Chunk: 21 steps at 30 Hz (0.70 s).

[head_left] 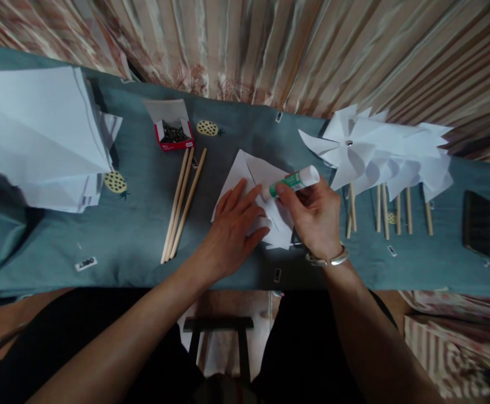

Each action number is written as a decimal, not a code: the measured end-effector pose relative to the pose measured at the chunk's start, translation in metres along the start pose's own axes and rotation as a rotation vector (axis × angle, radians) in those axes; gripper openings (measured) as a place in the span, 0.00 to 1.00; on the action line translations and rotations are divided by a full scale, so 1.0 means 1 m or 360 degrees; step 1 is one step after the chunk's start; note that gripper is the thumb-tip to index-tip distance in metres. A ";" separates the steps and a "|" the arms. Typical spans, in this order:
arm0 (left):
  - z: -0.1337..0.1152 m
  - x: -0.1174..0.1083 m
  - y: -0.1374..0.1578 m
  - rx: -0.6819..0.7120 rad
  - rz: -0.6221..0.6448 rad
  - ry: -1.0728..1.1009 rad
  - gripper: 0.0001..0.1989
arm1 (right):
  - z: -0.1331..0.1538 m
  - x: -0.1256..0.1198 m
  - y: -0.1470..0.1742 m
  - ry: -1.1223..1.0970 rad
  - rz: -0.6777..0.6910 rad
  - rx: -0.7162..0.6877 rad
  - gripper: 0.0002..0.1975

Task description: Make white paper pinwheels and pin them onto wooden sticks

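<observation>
Over my feed, the left hand [234,233] lies spread, grasping nothing, on the paper [266,170], which rests on the cloth [135,235] between sticks [186,209] and pinwheels [379,140], while the right hand [317,219] pinches the glue stick [296,180], which I'd draw thinly, bracing close by against wrinkles.
</observation>
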<state>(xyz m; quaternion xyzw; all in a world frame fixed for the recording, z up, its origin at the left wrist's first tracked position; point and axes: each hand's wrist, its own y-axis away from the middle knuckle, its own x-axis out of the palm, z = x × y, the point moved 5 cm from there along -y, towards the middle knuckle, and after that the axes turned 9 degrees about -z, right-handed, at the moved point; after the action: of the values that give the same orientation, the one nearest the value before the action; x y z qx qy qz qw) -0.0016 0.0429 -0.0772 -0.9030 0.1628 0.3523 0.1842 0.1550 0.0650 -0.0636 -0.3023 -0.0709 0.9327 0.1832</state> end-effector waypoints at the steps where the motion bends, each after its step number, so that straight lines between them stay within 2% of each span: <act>1: 0.000 0.000 0.000 -0.0009 0.0019 0.0000 0.09 | -0.001 0.000 0.000 -0.0018 -0.0011 0.0010 0.15; 11: -0.001 0.000 -0.002 -0.0038 0.0039 -0.0007 0.09 | 0.000 -0.005 -0.002 -0.0229 -0.0079 0.0048 0.14; 15: 0.000 0.000 -0.001 -0.0045 0.0050 -0.0012 0.09 | 0.001 -0.004 -0.001 -0.0047 -0.0050 -0.0025 0.15; 21: -0.001 0.000 -0.002 -0.0055 0.0062 -0.0010 0.10 | 0.018 -0.002 0.003 0.0344 -0.0003 -0.0189 0.15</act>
<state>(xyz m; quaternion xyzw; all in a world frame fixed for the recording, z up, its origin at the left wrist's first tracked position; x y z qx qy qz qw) -0.0002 0.0439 -0.0767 -0.9016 0.1738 0.3616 0.1621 0.1451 0.0609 -0.0488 -0.4114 -0.1062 0.8887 0.1723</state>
